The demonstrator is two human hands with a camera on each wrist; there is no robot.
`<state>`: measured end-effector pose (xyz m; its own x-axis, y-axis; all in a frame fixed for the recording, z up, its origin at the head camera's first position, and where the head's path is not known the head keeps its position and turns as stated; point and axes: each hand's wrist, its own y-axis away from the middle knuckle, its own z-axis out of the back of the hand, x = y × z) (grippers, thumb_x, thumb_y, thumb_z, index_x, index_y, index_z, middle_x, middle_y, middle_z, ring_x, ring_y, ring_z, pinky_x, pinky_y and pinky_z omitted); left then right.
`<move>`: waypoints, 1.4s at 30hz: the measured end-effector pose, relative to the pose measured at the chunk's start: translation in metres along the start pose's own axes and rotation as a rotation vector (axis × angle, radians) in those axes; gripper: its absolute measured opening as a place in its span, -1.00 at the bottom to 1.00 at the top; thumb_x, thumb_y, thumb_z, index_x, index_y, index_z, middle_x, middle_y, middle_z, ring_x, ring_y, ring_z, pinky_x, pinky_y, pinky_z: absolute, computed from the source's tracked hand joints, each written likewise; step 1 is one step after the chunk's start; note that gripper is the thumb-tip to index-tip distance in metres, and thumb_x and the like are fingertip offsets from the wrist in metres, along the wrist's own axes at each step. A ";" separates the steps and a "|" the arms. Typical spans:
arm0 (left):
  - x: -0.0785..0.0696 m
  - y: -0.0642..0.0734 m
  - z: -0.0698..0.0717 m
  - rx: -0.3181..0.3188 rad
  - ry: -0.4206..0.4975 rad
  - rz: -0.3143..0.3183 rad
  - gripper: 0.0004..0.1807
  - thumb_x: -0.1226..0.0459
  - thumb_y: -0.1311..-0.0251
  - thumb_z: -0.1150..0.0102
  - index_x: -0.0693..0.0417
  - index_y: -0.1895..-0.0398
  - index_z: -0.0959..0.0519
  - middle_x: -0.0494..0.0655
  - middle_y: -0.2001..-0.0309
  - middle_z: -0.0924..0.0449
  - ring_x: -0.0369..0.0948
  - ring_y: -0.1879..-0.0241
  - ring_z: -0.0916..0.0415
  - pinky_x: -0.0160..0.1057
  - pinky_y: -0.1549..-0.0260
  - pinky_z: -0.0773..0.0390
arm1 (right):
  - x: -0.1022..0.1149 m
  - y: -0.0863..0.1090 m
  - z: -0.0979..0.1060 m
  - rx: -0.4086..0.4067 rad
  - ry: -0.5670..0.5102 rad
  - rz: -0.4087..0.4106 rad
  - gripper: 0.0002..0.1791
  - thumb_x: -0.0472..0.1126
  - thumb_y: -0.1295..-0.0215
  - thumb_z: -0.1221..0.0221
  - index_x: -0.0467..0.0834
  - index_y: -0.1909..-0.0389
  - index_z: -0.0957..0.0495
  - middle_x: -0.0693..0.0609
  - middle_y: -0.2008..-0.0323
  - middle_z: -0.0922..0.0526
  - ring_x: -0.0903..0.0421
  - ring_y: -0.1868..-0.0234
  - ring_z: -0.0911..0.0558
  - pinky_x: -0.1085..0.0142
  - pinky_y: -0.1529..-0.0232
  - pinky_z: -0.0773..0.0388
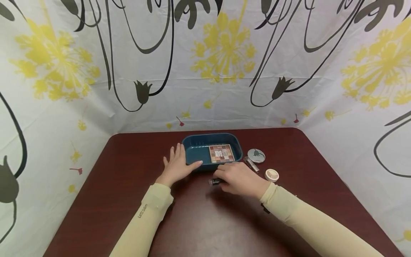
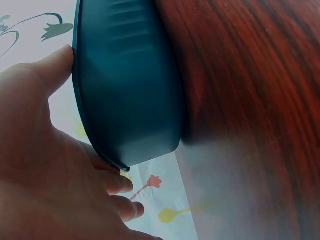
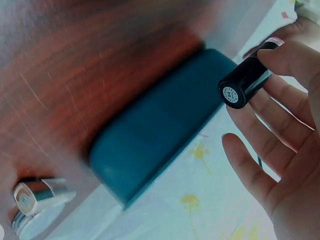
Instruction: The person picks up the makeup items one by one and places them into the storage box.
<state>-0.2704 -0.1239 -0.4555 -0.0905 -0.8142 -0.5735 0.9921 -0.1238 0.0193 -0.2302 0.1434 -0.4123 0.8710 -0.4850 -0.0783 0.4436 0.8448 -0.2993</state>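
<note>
My right hand pinches a black lipstick between thumb and fingers, in front of the tray's near side. The lipstick's round base label reads 04, and a clear part shows at its other end. My left hand is spread at the left end of a dark teal tray, fingers outside the end wall. In the left wrist view its thumb touches the tray's rim. Inside the tray, toward the right, lies a square makeup palette of brown and pink tones.
Right of the tray lie a round compact with a flower pattern on it, a second tube with a clear part, and a small white pot with a sectioned top. The dark red wooden table meets patterned cloth behind and at both sides.
</note>
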 end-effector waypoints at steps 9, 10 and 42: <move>0.000 0.000 -0.001 -0.002 -0.022 -0.002 0.34 -0.54 -0.08 0.03 0.15 -0.63 0.27 0.09 -0.63 0.38 0.11 -0.56 0.54 0.44 -0.32 0.39 | -0.013 -0.005 0.015 -0.048 -0.006 -0.043 -0.76 -0.19 -0.14 -0.39 0.02 0.15 -0.66 0.19 0.26 -0.62 0.26 0.35 -0.55 0.28 0.35 -0.57; 0.000 0.000 -0.001 -0.004 -0.021 -0.003 0.34 -0.53 -0.09 0.02 0.15 -0.63 0.27 0.10 -0.63 0.38 0.11 -0.57 0.54 0.44 -0.32 0.39 | -0.015 -0.005 0.016 -0.054 -0.010 -0.043 -0.75 -0.18 -0.15 -0.40 0.01 0.14 -0.67 0.17 0.25 -0.63 0.25 0.34 -0.56 0.29 0.34 -0.57; 0.001 0.003 0.002 -0.013 -0.017 -0.013 0.31 -0.51 -0.11 0.01 0.11 -0.64 0.25 0.05 -0.63 0.37 0.07 -0.57 0.50 0.42 -0.34 0.38 | -0.093 -0.025 -0.007 0.120 -0.056 -0.257 -0.69 -0.17 -0.20 -0.44 -0.01 0.02 -0.71 0.10 0.11 -0.67 0.18 0.26 -0.66 0.20 0.30 -0.63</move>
<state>-0.2681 -0.1268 -0.4544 -0.1045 -0.8219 -0.5600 0.9919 -0.1272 0.0015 -0.3234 0.1654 -0.4040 0.7359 -0.6759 0.0395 0.6699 0.7183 -0.1879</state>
